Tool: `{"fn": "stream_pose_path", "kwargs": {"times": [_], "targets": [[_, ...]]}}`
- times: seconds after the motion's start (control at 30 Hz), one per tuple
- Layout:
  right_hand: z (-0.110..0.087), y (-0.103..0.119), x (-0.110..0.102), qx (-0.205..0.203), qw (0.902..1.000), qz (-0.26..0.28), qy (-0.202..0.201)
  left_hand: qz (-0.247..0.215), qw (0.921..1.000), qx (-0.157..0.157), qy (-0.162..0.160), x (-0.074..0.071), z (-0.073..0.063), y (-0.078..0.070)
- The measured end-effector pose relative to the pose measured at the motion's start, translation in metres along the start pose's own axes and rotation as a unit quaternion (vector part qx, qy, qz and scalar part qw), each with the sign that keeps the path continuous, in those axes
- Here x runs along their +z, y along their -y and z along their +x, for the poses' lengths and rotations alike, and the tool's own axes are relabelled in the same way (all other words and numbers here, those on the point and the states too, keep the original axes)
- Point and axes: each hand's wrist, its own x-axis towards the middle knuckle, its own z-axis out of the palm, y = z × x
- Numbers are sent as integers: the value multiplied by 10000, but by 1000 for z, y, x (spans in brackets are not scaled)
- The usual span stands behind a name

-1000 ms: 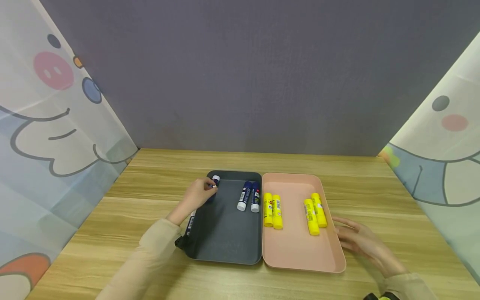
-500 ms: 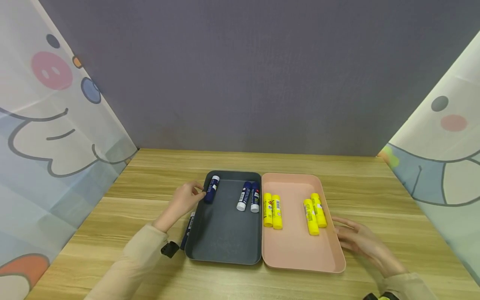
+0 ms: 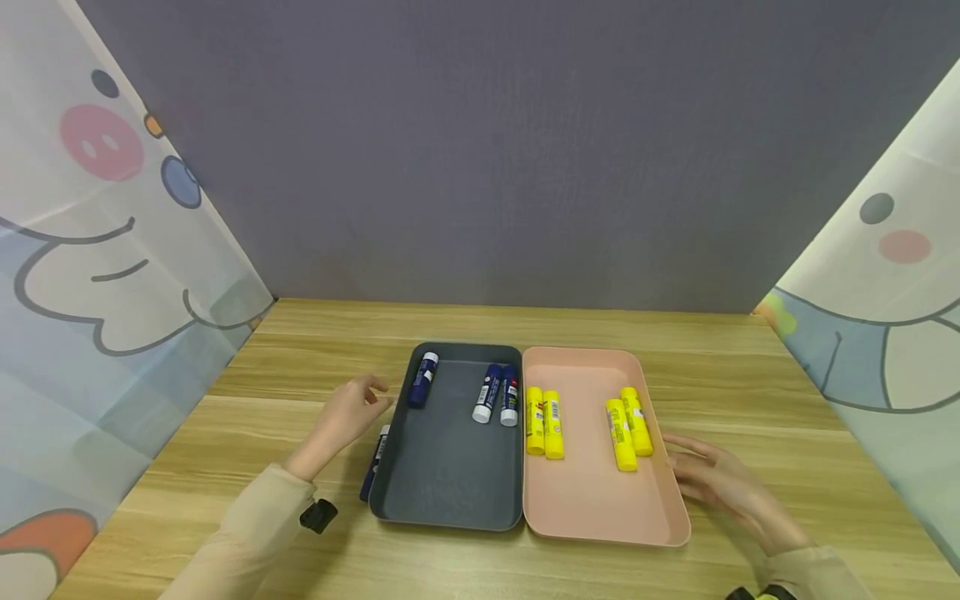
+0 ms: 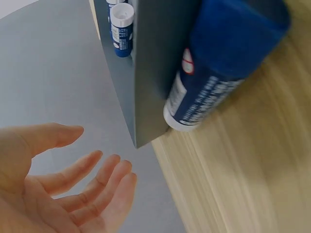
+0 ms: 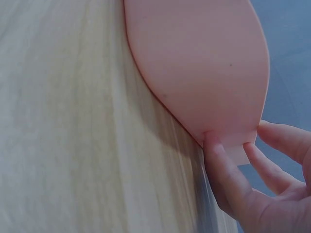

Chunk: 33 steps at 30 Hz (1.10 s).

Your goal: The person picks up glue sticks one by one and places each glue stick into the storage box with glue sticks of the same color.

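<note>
My left hand point(image 3: 347, 414) hovers over the table just left of the dark grey tray point(image 3: 450, 492), holding nothing; in the left wrist view its fingers point(image 4: 104, 194) are spread and relaxed. Inside that tray lie a blue glue stick point(image 3: 423, 380) by the left wall and two more blue glue sticks point(image 3: 487, 393) side by side at the right. Another blue glue stick point(image 4: 209, 82) lies on the table against the tray's outer left wall. My right hand point(image 3: 723, 483) touches the outer right wall of the pink tray point(image 5: 209, 63) with its fingertips.
The pink tray stands right beside the grey one and bears two pairs of yellow glue sticks, a left pair point(image 3: 552, 425) and a right pair point(image 3: 621, 435). Wooden table point(image 3: 315, 350) surrounds both trays, with a grey wall point(image 3: 510, 167) behind.
My left hand has let go of the blue glue stick at the grey tray's upper left and moved left, out over the table. The right hand has stayed at the pink tray.
</note>
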Motion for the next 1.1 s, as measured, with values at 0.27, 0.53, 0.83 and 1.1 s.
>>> {"fn": "stream_pose_path", "kwargs": {"times": [0.27,0.53,0.83,1.1], "targets": [[0,1,2,33,10000,-86,-24,9,9995,-222,239,1,-10,11],[0,1,2,45,9999,-63,-66,87,9987,-284,412,3,-21,19],[0,1,2,17,10000,-55,-58,-64,9985,-357,413,12,-29,24],[0,2,2,43,9998,-187,-94,-197,9971,-523,518,18,-32,26]]}}
